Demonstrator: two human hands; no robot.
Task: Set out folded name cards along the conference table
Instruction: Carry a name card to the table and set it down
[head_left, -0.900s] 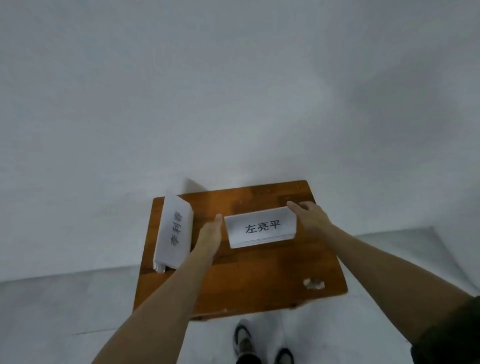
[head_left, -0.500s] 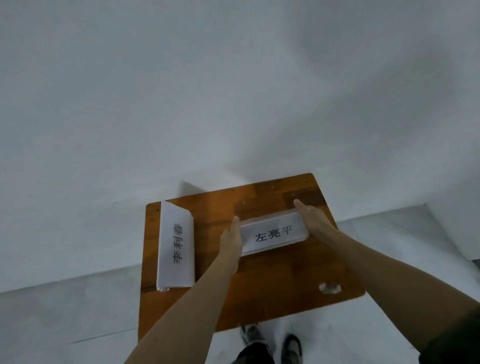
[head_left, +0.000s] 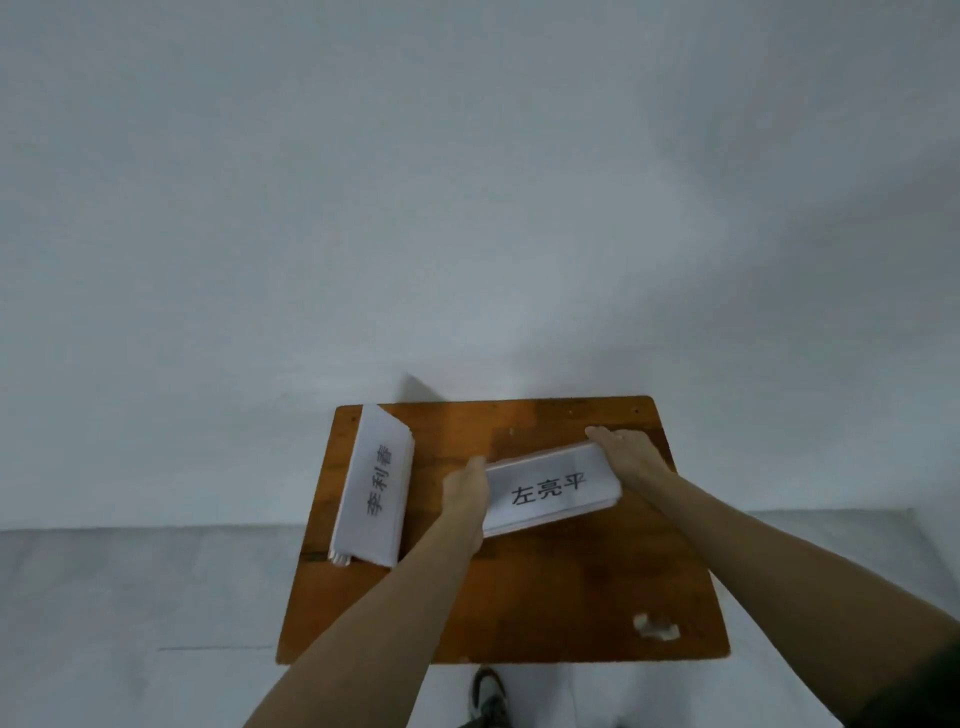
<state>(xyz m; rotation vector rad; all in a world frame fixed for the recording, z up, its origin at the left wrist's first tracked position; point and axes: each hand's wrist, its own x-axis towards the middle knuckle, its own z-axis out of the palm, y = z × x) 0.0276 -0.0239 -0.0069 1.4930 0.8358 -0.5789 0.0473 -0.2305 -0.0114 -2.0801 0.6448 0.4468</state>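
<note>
Wooden table (head_left: 519, 597) (card stack (head_left: 550, 488) between hands; second stack (head_left: 376, 488) leftward)

Looks like a plain office or classroom: bare white wall (head_left: 467, 182) up top, grey floor (head_left: 130, 597) lower left, small wooden bench (head_left: 519, 597) with printed name cards (head_left: 376, 493).

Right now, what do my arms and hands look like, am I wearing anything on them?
Both forearms are bare, with no watch, bracelet or gloves showing. The left hand and right hand look uncovered, and no rings can be made out. Only at the right arm's upper end does a dark sleeve edge appear.
</note>
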